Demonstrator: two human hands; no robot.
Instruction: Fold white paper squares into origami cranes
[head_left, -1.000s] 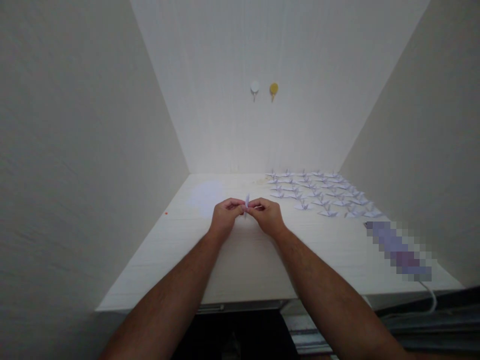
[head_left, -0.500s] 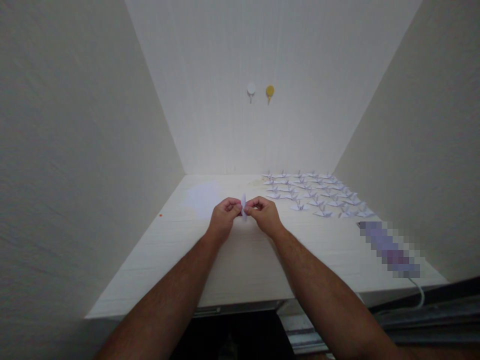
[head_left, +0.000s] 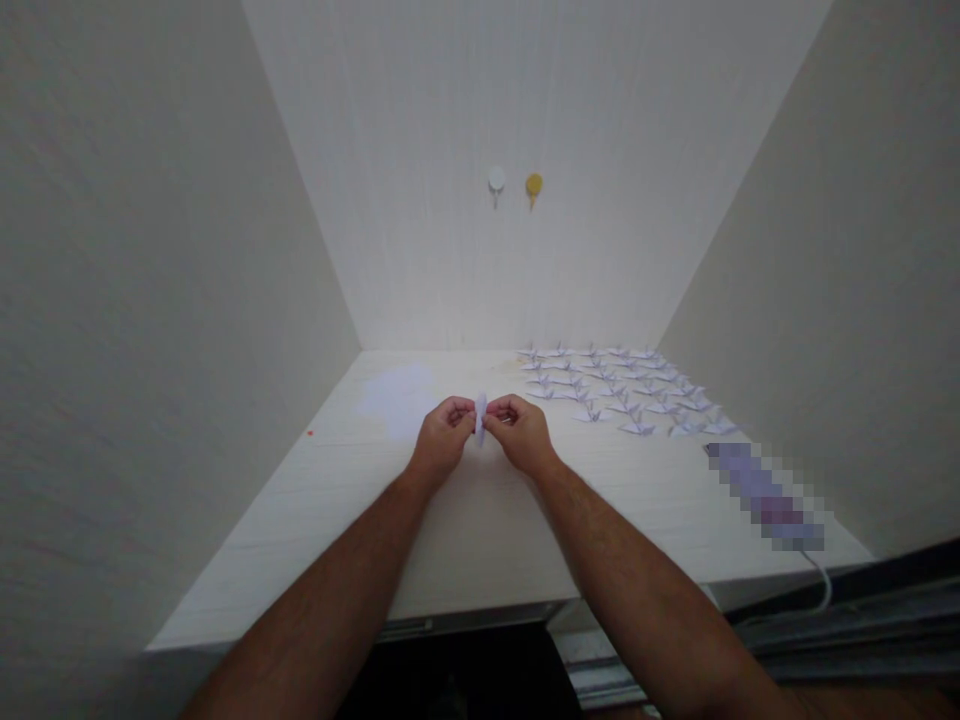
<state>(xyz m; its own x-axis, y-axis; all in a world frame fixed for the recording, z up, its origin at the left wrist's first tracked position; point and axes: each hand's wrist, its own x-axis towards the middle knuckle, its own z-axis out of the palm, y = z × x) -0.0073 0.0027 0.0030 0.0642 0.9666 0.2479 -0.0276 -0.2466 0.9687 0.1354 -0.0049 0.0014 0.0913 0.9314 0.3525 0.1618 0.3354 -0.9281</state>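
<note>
My left hand (head_left: pixel 441 437) and my right hand (head_left: pixel 519 433) meet over the middle of a pale wooden table (head_left: pixel 480 520). Both pinch a small folded piece of pale lilac paper (head_left: pixel 481 418) that stands upright between the fingertips. The fingers of both hands are curled closed on it. Rows of several small folded paper cranes (head_left: pixel 615 385) lie on the table to the right and behind my hands.
A loose stack of pale lilac sheets (head_left: pixel 401 395) lies at the back left of the table. A blurred-out object with a white cable (head_left: pixel 765 495) lies near the right edge. Two round hooks (head_left: pixel 514 185) hang on the back wall. Walls close in on three sides.
The folded paper between my fingertips has turned slightly and looks more upright. The camera has shifted a little, so everything sits slightly further left.
</note>
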